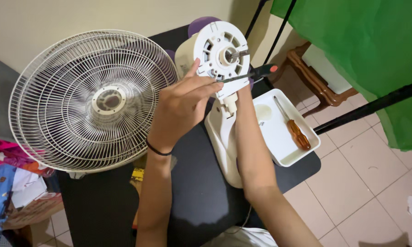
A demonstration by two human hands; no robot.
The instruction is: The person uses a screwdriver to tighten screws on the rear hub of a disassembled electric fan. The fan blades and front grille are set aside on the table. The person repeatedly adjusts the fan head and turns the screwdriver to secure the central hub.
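A: Two hands up at the fan motor housing [221, 57], a white round unit with a bare shaft at its centre, tilted up from the black table [201, 196].

B: Left hand [180, 107]?

A: Raised in front of the housing, fingers pinched around the shaft end of a black-handled screwdriver [254, 73], tip against the lower face of the housing. Dark band around that wrist.

B: And the right hand?

A: Mostly hidden behind the housing and its neck; forearm running up along the white fan stand [224, 142]. Cannot tell whether clenched, released or gripping anything.

B: Screwdriver's lie?

A: Nearly level, slanting slightly up to the right, with a small red-orange cap at the far end of the handle.

B: Around the housing?

A: Just right of the stand, a white rectangular tray [302, 153] on the table corner, holding a second screwdriver with an amber handle [293, 128] and a round pale part near the tray's left end. Left of the hands, a white wire fan guard [94, 100], standing on edge, leaning toward the wall.

B: Farther out?

A: Green cloth [375, 50] hung at upper right over black poles, a brown wooden chair leg [313, 80] beneath it, pale floor tiles [366, 183] below. Bright mixed clutter at lower left beside the table.
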